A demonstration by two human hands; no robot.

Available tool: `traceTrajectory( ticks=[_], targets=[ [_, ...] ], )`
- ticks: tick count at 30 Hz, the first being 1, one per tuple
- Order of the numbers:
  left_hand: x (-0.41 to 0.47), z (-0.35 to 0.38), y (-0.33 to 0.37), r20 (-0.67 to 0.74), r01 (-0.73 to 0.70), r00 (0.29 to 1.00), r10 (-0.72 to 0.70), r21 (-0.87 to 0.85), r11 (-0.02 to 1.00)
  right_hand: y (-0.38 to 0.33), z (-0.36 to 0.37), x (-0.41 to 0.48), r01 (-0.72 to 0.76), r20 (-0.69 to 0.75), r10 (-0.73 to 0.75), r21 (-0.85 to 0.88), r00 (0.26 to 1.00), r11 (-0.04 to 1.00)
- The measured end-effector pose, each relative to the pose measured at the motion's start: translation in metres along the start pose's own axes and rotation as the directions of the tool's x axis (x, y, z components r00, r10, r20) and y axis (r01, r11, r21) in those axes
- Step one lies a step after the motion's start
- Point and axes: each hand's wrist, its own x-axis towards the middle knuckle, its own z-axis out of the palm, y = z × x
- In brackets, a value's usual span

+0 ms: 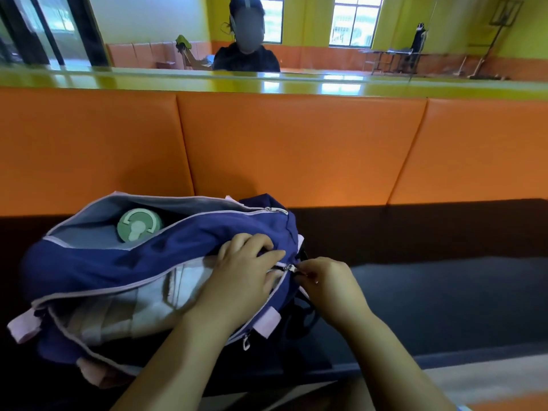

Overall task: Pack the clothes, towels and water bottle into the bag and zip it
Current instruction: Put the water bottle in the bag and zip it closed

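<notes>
Left hand (246, 269) grips the bag (98, 262); right hand (327, 281) — at its 3 o'clock — pinches the zip (288, 267); bottle (138, 225) inside, at 11.

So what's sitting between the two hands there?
Head view: the zip slider of the bag; the right hand pinches it, the left hand holds the fabric beside it.

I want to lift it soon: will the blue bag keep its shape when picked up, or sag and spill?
It will probably sag: the blue bag is soft cloth, creased under the left hand. Things might slip out, since both compartments gape, the water bottle in one, folded cloth in the other. The right hand pinches the zipper pull.
</notes>
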Motion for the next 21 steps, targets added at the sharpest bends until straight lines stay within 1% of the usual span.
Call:
traceTrajectory(
  ticks=[2,4,7,11,14,17,19,21],
  targets=[
    [0.002,0.004,0.004,0.013,-0.004,1.000,0.004,0.028,1.000,0.002,-0.009,0.000,-0.004,0.016,0.004,-0.003,1.000,1.000],
    [0.003,0.008,0.007,0.021,-0.018,1.000,0.017,0.052,0.999,0.005,-0.022,-0.002,-0.044,0.052,0.040,0.082,0.998,0.996],
    [0.005,0.010,0.013,0.000,-0.035,0.999,0.036,0.053,0.998,0.005,-0.040,-0.005,-0.115,0.152,0.081,0.235,0.985,0.965],
    [0.010,0.009,0.026,-0.028,-0.059,0.998,0.059,0.020,0.998,0.000,-0.053,-0.004,-0.122,0.240,0.033,0.367,0.970,0.922],
    [0.013,0.010,0.029,-0.048,-0.047,0.998,0.046,-0.029,0.998,0.001,-0.056,-0.004,-0.109,0.284,-0.020,0.431,0.959,0.896],
    [0.009,0.010,0.028,-0.067,-0.015,0.998,0.011,-0.060,0.998,0.010,-0.054,-0.007,-0.093,0.253,-0.035,0.478,0.967,0.874],
    [0.006,0.009,0.028,-0.097,0.020,0.995,-0.030,-0.105,0.994,0.015,-0.050,-0.006,-0.067,0.187,-0.014,0.420,0.982,0.905],
    [0.004,0.007,0.030,-0.126,0.056,0.989,-0.075,-0.149,0.987,0.015,-0.042,-0.004,0.001,0.111,-0.040,0.334,0.993,0.943]
  ],
)
